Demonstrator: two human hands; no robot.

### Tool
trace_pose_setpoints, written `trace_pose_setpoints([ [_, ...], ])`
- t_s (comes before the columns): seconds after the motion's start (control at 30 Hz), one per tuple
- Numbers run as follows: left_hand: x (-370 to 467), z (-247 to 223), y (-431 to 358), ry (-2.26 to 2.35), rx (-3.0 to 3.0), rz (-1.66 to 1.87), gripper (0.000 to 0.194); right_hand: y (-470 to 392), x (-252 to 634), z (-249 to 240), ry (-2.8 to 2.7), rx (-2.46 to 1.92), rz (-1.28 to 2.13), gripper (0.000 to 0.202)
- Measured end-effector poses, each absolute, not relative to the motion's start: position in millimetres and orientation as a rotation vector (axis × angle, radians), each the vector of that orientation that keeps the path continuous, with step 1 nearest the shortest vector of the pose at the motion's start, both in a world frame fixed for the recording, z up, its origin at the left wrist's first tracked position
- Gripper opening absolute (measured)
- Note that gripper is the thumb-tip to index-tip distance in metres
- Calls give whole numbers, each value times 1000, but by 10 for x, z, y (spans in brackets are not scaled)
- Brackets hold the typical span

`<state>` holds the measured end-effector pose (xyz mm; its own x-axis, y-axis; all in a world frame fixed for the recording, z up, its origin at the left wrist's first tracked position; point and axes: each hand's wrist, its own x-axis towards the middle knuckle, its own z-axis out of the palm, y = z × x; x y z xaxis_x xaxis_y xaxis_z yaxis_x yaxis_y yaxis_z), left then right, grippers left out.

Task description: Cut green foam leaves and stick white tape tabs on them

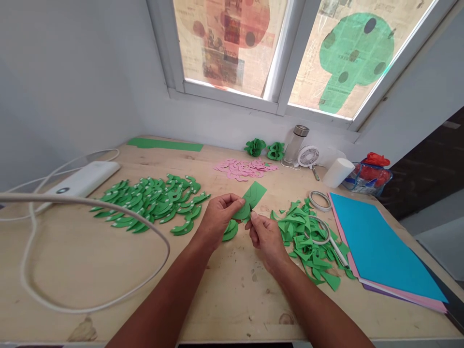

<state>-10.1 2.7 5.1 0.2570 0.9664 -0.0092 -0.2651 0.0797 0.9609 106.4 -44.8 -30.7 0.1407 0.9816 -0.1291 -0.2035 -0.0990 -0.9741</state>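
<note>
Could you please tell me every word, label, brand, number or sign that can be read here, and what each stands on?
No text can be read with certainty.
Newspaper behind the left window pane: print visible, too small and blurred to read.
Newspaper behind the right window pane: the same.
White device with cables: a dark round mark, no legible lettering.
</note>
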Motion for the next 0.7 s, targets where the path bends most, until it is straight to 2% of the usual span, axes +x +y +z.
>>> trace_pose_setpoints([
  [0.43, -97, 15, 37, 841, 1042, 1106, 23, -447, 1058, -318, -901, -1222, 1244, 46],
  [0.7, -60, -57, 58, 793, 798, 1152, 22, -449, 1058, -316, -852, -1195, 1146, 45],
])
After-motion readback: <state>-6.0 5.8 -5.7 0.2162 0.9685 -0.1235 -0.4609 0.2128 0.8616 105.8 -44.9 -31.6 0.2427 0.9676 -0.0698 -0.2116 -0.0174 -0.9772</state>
